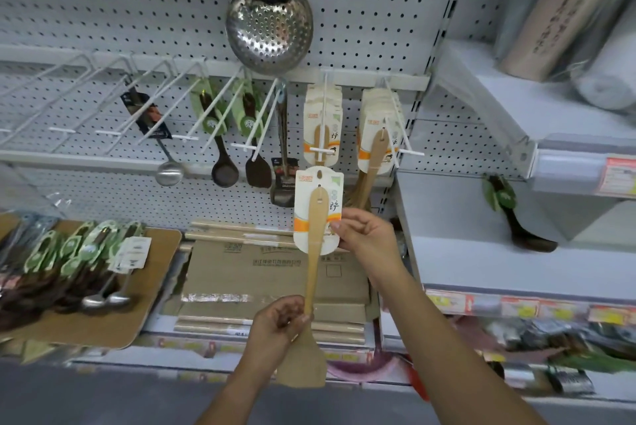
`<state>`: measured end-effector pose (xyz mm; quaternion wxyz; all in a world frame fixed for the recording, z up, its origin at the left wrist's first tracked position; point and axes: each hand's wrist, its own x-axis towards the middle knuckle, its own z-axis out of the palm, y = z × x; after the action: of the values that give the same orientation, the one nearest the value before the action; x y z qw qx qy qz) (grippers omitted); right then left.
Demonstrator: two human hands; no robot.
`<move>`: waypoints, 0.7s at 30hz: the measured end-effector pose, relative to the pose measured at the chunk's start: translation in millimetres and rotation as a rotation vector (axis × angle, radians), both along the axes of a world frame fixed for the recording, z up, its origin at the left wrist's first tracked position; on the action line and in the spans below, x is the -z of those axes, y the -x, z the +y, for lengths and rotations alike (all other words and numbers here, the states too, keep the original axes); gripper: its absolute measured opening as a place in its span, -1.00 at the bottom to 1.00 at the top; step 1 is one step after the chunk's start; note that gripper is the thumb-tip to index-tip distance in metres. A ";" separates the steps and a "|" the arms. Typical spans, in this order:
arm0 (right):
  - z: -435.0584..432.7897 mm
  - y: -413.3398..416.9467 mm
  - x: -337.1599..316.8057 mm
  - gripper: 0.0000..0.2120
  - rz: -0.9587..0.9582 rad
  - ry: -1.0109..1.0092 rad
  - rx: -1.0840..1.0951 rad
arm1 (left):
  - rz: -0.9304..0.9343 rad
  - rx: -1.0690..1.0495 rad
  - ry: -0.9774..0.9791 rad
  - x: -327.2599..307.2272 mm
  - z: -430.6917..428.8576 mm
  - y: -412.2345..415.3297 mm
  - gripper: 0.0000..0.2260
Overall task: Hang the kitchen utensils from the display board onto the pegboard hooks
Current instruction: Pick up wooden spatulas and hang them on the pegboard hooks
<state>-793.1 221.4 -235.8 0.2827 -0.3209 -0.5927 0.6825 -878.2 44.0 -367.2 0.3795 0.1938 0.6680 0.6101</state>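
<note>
Reference for everything: the white wire pegboard hook point(324, 104) carrying the stack of cream-and-orange cards.

Far down-left of it is the brown cardboard display board point(158, 270). A pile of dark utensils on green cards point(69, 252) lies on it, not yet hung.

Below the hook, slightly left: left hand point(275, 326). Its fingers are curled round the neck of the pale bamboo spatula point(313, 252), just above the blade. The blade hangs under the hand.

The spatula is directly under the hook, in the air, resting on nothing. Long axis is near vertical, handle end up, blade down, top leaning a touch right. The cream-and-orange backing card point(303, 218) sits round the handle. The card's oval hang hole point(320, 175) is at its top, just under the hook's front crossbar point(321, 149) and not on it.

Below-right of the hook: right hand point(370, 235). Thumb and fingers pinch the card's right edge. This hand is nearer the hole, so I judge it steers while the left only carries weight.

What the move turns on: the hole lies below the hook tip. I can't read depth from one camera. I reckon the card goes up, then back along the wire. Risk: the card flexes in the pinch and the hole misses the tip.

Right of the hook is a second white hook point(411, 152) with its own card stack.
</note>
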 end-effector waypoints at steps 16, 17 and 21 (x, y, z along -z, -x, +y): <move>-2.1 -0.6 -18.0 -0.80 0.025 -0.010 -0.011 | -0.030 0.038 -0.057 -14.9 7.3 -4.6 -0.85; -2.2 -0.5 -17.6 -0.80 0.030 -0.012 -0.008 | -0.022 0.050 -0.057 -14.8 8.0 -4.4 -0.85; -4.1 0.2 -19.1 -0.81 0.027 -0.029 -0.001 | -0.020 0.065 -0.058 -14.0 9.8 -5.4 -0.85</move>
<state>-793.3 217.4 -216.7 0.2947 -0.3072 -0.5989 0.6783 -872.9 53.7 -353.2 0.3998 0.2202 0.6395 0.6186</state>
